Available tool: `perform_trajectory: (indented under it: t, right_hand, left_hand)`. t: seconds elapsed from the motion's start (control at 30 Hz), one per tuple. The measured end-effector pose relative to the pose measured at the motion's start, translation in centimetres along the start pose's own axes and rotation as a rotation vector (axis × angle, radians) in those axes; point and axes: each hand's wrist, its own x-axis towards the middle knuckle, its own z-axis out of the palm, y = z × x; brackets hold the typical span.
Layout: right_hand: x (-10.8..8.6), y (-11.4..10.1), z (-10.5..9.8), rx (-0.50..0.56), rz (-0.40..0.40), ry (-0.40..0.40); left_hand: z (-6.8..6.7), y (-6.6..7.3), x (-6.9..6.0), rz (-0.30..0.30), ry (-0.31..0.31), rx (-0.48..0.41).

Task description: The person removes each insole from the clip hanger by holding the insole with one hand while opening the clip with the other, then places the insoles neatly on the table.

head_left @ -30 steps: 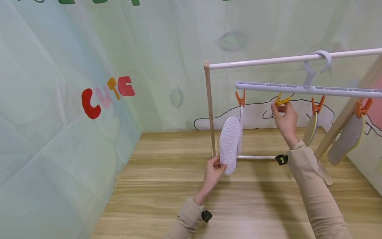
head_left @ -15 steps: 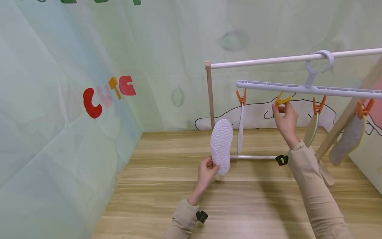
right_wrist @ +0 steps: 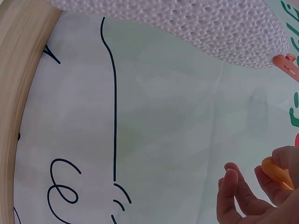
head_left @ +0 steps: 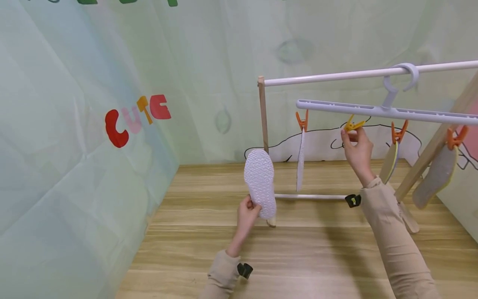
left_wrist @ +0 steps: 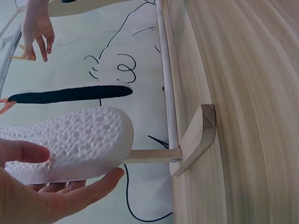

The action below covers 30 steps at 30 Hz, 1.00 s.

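A white insole with a dimpled face (head_left: 259, 178) stands nearly upright in my left hand (head_left: 246, 218), pinched near its lower end between thumb and fingers. In the left wrist view the thumb lies on the dimpled face of the insole (left_wrist: 88, 135). My right hand (head_left: 358, 151) pinches a yellow clip (head_left: 352, 124) just under the pale lilac hanger (head_left: 343, 109); nothing hangs from this clip. Between the hands, a second white insole (head_left: 301, 162), seen edge-on, dangles from an orange clip (head_left: 303, 123).
The hanger hooks over the white top rail (head_left: 317, 79) of a wooden-legged rack. Farther right, orange clips hold a beige insole (head_left: 390, 162) and a grey insole (head_left: 437, 178). The rack's lower rail (head_left: 310, 196) runs above the wood-grain tabletop (head_left: 298, 257). Printed cloth walls stand behind and left.
My left hand has carried the white insole leftward, away from the hanging insole, and its dimpled face has turned more toward the head view. The right hand stays at the yellow clip.
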Motion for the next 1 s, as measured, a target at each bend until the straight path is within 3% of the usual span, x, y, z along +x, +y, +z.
perform_trajectory:
  t: [0.07,0.13,0.2,0.37,0.5,0.57,0.8,0.87,0.97,1.0]
  right_hand:
    - [0.0,0.0,0.0,0.001,-0.002,0.001]
    - [0.0,0.0,0.0,0.001,-0.002,-0.002]
    - [0.0,-0.1,0.0,-0.001,-0.006,-0.003]
    - [0.0,-0.3,0.1,0.004,-0.022,-0.005]
    - [-0.1,-0.4,0.1,0.006,-0.028,-0.011]
    - [-0.1,-0.4,0.1,0.005,-0.029,-0.019]
    - [-0.1,-0.3,0.2,0.003,-0.023,-0.037]
    - [-0.2,-0.2,0.2,-0.001,-0.019,-0.038]
    - [-0.2,0.0,0.3,-0.007,-0.020,-0.035]
    - [-0.2,0.0,0.3,-0.010,-0.023,-0.031]
  left_hand:
    - [-0.3,2.4,-0.4,-0.055,0.010,0.011]
    - [-0.5,3.4,-0.5,-0.103,0.010,0.011]
    - [-0.7,3.5,-0.4,-0.135,0.017,0.002]
    - [-1.4,1.2,0.2,-0.146,0.042,-0.007]
    - [-2.0,0.5,0.3,-0.162,0.066,-0.028]
    - [-2.4,0.6,0.3,-0.172,0.073,-0.044]
    - [-3.1,2.9,-0.4,-0.157,0.072,-0.010]
    - [-3.3,2.0,-0.2,-0.149,0.067,0.002]
    - [-3.9,-0.8,0.3,-0.072,0.041,-0.014]
    - [-4.2,-3.1,0.8,-0.030,0.030,-0.028]
